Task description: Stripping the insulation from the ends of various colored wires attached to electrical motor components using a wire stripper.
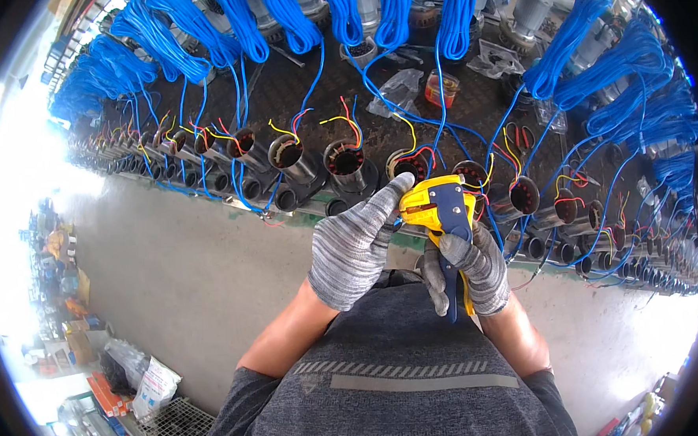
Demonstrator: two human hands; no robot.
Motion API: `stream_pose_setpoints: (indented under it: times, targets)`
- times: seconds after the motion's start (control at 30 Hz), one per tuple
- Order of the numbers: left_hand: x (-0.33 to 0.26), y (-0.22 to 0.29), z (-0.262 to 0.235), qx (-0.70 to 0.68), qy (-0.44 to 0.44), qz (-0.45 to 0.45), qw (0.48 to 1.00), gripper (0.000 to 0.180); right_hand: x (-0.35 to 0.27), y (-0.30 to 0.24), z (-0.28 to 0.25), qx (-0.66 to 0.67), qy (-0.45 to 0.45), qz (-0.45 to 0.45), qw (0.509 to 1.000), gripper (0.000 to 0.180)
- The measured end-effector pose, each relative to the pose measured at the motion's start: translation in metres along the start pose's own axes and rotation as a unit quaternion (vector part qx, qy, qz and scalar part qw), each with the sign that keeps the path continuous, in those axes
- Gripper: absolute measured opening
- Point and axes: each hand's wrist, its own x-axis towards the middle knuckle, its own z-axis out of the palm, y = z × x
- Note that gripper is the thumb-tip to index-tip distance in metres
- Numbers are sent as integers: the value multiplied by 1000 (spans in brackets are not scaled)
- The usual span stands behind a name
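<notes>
At 10 o'clock, blue cable hanks (124, 62). Nearer ctr at 11, open-topped steel motor tube (303, 171) w/ coloured leads (284, 131). Just off ctr at 6, gloved L hand (352, 251), thumb by front end of yellow/navy wire stripper (449, 206); can't tell if pinching anything. At 3, stripper, w/ handles (451, 298) twd 5. At 4, gloved R hand (482, 265), curled round handles. At 2, red-handled tool (526, 136).

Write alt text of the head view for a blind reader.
A person's gloved right grip holds a yellow-and-blue hand tool, the gloved left grip beside its head, before a bench of metal cylinders and coiled blue cable.
</notes>
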Motion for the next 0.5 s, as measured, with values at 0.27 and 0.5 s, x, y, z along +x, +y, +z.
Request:
stream_pose_setpoints:
  times: [0.27, 0.5]
  targets:
    - [7, 3, -3, 16, 35, -8, 999, 40, 3, 10, -4, 82, -28, -53, 995, 79]
    - [6, 7, -5, 76, -16, 3, 997, 50, -1, 8, -7, 61, -50, -14, 997, 79]
